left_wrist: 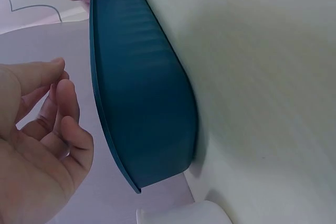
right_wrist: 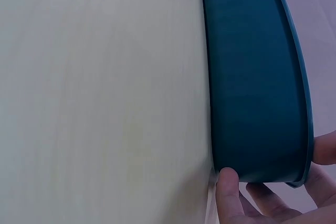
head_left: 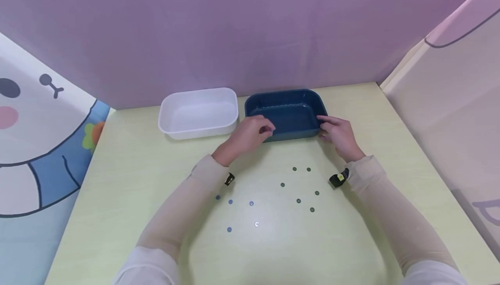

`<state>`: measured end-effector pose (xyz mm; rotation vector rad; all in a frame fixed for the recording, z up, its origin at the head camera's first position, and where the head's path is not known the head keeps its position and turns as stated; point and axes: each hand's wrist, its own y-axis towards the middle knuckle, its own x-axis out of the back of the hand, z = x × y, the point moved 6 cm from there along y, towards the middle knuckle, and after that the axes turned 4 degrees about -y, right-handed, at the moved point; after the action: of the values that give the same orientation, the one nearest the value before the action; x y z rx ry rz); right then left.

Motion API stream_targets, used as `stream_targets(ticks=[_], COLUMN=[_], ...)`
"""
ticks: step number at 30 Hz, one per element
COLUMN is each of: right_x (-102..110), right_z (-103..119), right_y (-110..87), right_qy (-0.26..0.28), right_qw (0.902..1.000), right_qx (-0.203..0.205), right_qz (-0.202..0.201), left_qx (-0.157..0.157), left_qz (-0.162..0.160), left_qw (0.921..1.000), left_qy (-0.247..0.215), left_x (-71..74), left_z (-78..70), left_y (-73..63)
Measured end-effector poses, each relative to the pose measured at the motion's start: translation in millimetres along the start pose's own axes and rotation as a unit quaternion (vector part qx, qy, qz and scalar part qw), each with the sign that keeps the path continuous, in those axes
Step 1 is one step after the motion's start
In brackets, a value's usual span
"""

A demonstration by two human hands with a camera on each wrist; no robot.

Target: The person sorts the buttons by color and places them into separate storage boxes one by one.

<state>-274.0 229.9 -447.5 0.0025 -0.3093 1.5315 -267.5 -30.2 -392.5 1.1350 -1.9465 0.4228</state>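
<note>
My left hand (head_left: 250, 134) is over the near left corner of a dark blue tray (head_left: 287, 135), thumb and fingertips pinched together. A speck of blue, like one of the small blue discs (head_left: 251, 203), shows at those fingertips in the head view. In the left wrist view the left hand (left_wrist: 42, 129) hangs beside the tray rim, and its fingers hide most of what they pinch. The right hand (head_left: 339, 136) holds the tray's right end. Its fingers reach over the rim while the thumb (right_wrist: 228, 184) presses low on the wall (right_wrist: 257, 87).
A white tray (head_left: 198, 134) stands left of the blue one. Several blue discs lie on the pale table (head_left: 129, 181) near my left forearm. Several green discs (head_left: 298, 201) are scattered in front of the blue tray. A purple curtain (head_left: 242, 33) rises behind both trays.
</note>
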Motion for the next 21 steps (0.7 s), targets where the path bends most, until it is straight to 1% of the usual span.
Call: stream_targets(ticks=[5, 10, 14, 21], right_x=[2.1, 2.3, 2.5, 1.8], right_z=[-3.2, -5.2, -8.4, -12.0], right_y=[1.8, 2.0, 3.0, 5.6], right_qy=[0.000, 0.002, 0.002, 0.004], right_qw=[1.0000, 1.0000, 1.0000, 1.0000], right_qx=[-0.001, 0.003, 0.002, 0.001], right_qz=[-0.005, -0.003, -0.002, -0.005], left_qx=[0.005, 0.026, 0.044, 0.063], left_qz=[0.006, 0.010, 0.020, 0.028], left_qw=[0.9998, 0.9991, 0.9978, 0.9967], left_qy=[0.019, 0.034, 0.046, 0.044], left_x=[-1.8, -1.2, -4.9, -12.9], left_z=[2.3, 5.7, 10.4, 19.5], left_y=[18.7, 33.8, 43.2, 54.8])
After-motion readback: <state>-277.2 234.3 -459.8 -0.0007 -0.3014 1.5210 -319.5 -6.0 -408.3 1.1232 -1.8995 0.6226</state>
